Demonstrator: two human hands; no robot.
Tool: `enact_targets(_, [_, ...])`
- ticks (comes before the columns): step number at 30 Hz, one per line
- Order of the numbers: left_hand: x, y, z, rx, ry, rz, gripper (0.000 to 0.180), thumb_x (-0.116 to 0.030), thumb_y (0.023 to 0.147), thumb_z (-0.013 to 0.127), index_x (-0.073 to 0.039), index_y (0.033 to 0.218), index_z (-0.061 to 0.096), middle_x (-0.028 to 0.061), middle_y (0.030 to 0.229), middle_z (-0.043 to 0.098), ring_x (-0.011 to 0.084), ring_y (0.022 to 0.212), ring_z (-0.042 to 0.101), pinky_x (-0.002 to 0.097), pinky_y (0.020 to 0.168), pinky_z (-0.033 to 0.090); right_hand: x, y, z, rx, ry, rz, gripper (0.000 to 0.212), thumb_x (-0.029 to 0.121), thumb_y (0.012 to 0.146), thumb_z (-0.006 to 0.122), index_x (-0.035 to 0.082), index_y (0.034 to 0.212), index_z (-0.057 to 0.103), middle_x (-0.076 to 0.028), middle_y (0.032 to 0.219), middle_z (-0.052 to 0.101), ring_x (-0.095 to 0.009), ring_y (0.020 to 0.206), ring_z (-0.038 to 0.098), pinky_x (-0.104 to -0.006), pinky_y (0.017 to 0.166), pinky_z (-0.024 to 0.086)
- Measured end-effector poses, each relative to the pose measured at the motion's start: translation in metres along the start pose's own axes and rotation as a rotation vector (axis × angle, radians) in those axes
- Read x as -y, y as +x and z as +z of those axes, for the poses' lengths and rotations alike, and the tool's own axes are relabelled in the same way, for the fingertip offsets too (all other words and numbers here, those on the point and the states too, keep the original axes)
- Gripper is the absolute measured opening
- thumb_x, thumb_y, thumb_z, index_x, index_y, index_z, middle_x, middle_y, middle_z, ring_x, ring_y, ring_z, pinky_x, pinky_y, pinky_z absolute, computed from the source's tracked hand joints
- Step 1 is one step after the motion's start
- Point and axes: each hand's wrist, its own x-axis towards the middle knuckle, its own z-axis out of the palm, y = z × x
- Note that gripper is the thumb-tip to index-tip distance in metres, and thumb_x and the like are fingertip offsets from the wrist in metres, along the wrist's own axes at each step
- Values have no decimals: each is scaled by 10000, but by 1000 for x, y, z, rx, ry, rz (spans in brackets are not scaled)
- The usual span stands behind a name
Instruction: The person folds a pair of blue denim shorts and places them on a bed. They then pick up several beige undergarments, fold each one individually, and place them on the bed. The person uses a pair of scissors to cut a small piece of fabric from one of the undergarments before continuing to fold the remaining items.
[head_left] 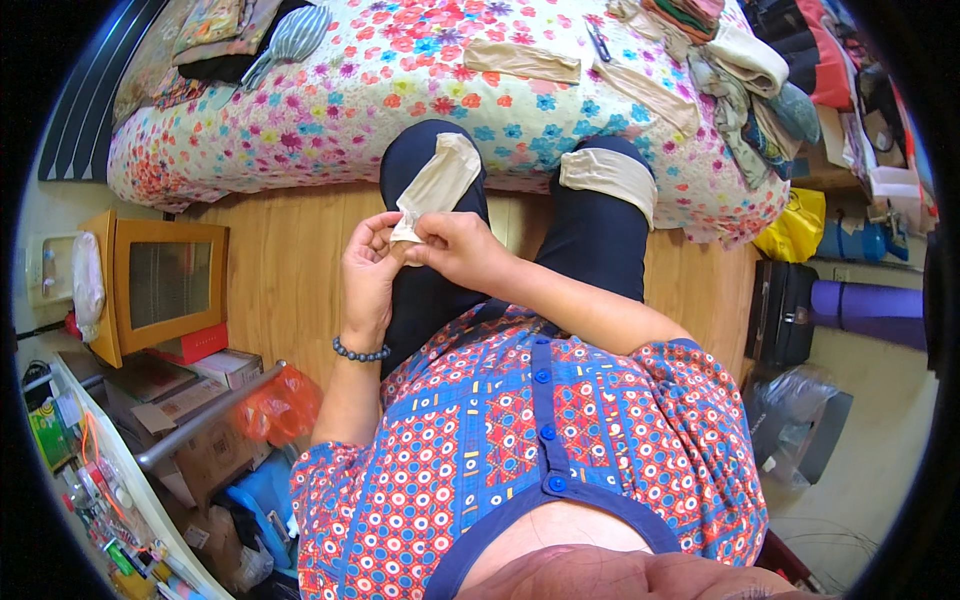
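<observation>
The left hand and the right hand meet left of centre in the frame, above the person's left thigh. Both pinch the lower end of a beige cloth between thumb and fingers, their fingertips close together. The beige cloth is a long, narrow, slightly wrinkled piece; from the fingers it runs up and to the right, its far end lying over the knee of the dark trousers. A dark beaded bracelet circles the left wrist.

A second beige piece lies across the other knee, right of centre. In the upper part of the frame, a bed with a floral cover bears a flat beige strip, and to its right another pale strip slanting down to the right. A small dark tool lies near the upper ends of the two. Folded clothes are piled at the upper right, and a striped blue-and-white cloth sits at the upper left. A wooden cabinet stands at the left of the frame, and a yellow bag is at the right, beside the bed.
</observation>
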Motion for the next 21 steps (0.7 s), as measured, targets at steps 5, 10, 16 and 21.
enact_targets(5, [-18,3,20,3,-640,-60,319,64,782,575,-44,1060,462,62,935,567,165,872,593,261,804,486,-13,-5,-19,-182,-52,31,174,102,723,605,-9,635,503,-161,556,484,-244,481,489,-360,474,378])
enact_targets(10, [-12,11,49,81,12,52,359,34,757,588,-34,1081,448,1,816,502,93,770,530,206,696,444,-22,1,-37,-303,396,71,135,22,734,567,7,635,477,-31,563,495,-127,502,471,-308,472,381])
enact_targets(16, [15,62,61,-109,276,310,318,-57,884,462,-7,1195,416,13,814,511,71,725,503,193,633,434,-3,-23,-9,-335,-12,-238,143,35,727,596,50,838,506,-69,616,500,-102,582,481,-286,535,393])
enact_targets(21, [4,36,98,-19,-1,211,541,88,706,674,-34,1171,426,12,891,520,82,793,533,202,730,463,-5,-6,-63,-516,-103,-59,93,-1,723,580,37,809,571,-106,615,529,-205,572,517,-337,516,405])
